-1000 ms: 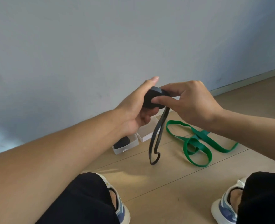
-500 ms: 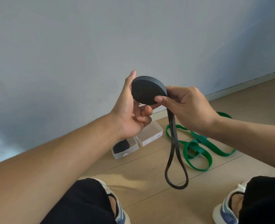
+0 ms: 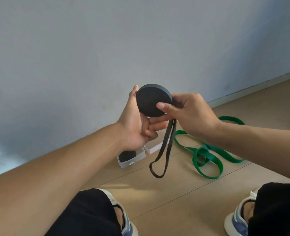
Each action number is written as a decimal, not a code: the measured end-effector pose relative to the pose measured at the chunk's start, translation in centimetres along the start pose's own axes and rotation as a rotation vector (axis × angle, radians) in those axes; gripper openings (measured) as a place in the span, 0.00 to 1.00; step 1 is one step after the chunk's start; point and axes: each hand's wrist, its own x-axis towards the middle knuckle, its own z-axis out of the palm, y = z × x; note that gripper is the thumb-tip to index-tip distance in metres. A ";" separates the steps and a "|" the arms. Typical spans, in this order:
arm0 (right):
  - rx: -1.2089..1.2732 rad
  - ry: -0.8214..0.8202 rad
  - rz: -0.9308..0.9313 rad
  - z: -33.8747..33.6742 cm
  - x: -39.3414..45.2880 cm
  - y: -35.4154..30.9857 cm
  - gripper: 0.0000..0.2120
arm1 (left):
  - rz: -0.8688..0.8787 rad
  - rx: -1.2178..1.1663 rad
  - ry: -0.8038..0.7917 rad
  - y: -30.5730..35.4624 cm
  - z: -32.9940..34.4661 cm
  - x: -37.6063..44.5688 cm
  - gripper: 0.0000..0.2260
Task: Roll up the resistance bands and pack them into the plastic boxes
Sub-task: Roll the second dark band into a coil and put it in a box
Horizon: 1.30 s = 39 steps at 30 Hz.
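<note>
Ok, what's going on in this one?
A person is rolling a black resistance band into a coil, held between the left hand and right hand, with a loop of tail hanging loose. On the floor, one plastic box holds a rolled black band; a green band lies unrolled.

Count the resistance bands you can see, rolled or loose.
3: the black band being rolled in both hands, a rolled black band inside the left plastic box, and the green band loose on the floor. Others may be hidden.
</note>
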 end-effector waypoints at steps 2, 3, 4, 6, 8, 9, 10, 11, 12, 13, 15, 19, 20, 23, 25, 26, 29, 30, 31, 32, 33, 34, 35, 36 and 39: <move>-0.051 0.039 0.010 -0.2 0.1 0.0 0.06 | -0.047 0.066 -0.023 0.1 -0.3 -0.1 0.41; -0.145 0.064 0.004 -0.5 0.2 0.1 0.06 | -0.070 0.113 0.026 0.3 -0.4 -0.1 0.42; -0.268 0.083 -0.008 -0.7 0.3 0.2 0.06 | -0.073 0.154 0.104 0.3 -0.4 -0.2 0.40; -0.485 0.091 -0.025 -1.0 0.3 0.2 0.05 | 0.007 0.232 0.250 0.1 0.0 -0.4 0.36; -0.576 0.081 -0.034 -0.9 0.1 0.1 0.06 | 0.119 0.333 0.272 -0.4 0.5 -0.3 0.32; -0.590 0.074 -0.045 -0.7 -0.1 -0.1 0.07 | 0.160 0.383 0.258 -0.6 0.8 -0.3 0.30; -0.588 0.064 -0.063 -0.5 -0.2 -0.2 0.08 | 0.196 0.426 0.261 -0.8 1.2 -0.3 0.29; -0.578 0.053 -0.077 -0.3 -0.3 -0.3 0.09 | 0.228 0.455 0.280 -0.9 1.3 -0.3 0.29; -0.571 0.045 -0.087 -0.2 -0.4 -0.3 0.10 | 0.254 0.467 0.300 -1.0 1.2 -0.3 0.27; -0.570 0.042 -0.092 -0.2 -0.5 -0.3 0.10 | 0.267 0.465 0.307 -1.0 1.1 -0.2 0.25; -0.540 0.042 -0.093 -0.3 -0.4 -0.2 0.09 | 0.244 0.431 0.285 -0.9 1.0 -0.1 0.24; -0.346 0.034 -0.105 -0.7 -0.2 -0.5 0.08 | 0.190 0.298 0.238 -0.4 1.1 -0.2 0.27; -0.320 0.035 -0.102 -0.9 -0.1 -0.4 0.10 | 0.182 0.259 0.228 -0.2 1.2 -0.3 0.26; -0.285 0.052 -0.070 -0.8 0.1 -0.1 0.05 | 0.164 0.111 0.192 0.1 1.4 -0.7 0.26; -0.261 0.061 -0.070 -0.6 -0.1 -0.1 0.07 | 0.150 0.044 0.165 0.2 1.4 -0.8 0.26; -0.268 0.063 -0.080 -0.6 -0.1 -0.2 0.09 | 0.140 0.024 0.157 0.2 1.4 -0.8 0.26; -0.369 0.070 -0.079 -0.6 -0.1 -0.5 0.14 | 0.079 -0.005 0.105 0.3 1.0 -0.8 0.31; -0.426 0.073 -0.073 -0.7 0.0 -0.6 0.16 | 0.053 0.003 0.080 0.4 0.9 -0.9 0.33; -0.476 0.079 -0.061 -0.9 0.1 -0.6 0.17 | 0.032 0.023 0.070 0.4 0.9 -1.0 0.35; -0.516 0.084 -0.049 -1.0 0.2 -0.6 0.16 | 0.018 0.050 0.083 0.4 0.9 -1.1 0.36; -0.550 0.084 -0.040 -1.1 0.2 -0.6 0.15 | 0.018 0.087 0.117 0.3 1.1 -1.3 0.36; -0.584 0.078 -0.035 -1.0 0.2 -0.7 0.14 | 0.032 0.139 0.154 0.1 1.3 -1.3 0.35; -0.618 0.070 -0.037 -0.9 0.0 -0.8 0.13 | 0.058 0.197 0.182 -0.2 1.7 -1.4 0.33; -0.649 0.060 -0.046 -0.7 -0.1 -0.9 0.13 | 0.090 0.243 0.205 -0.6 2.0 -1.4 0.30; -0.665 0.057 -0.088 -0.3 -0.3 -1.2 0.11 | 0.195 0.269 0.285 -1.2 2.4 -0.8 0.22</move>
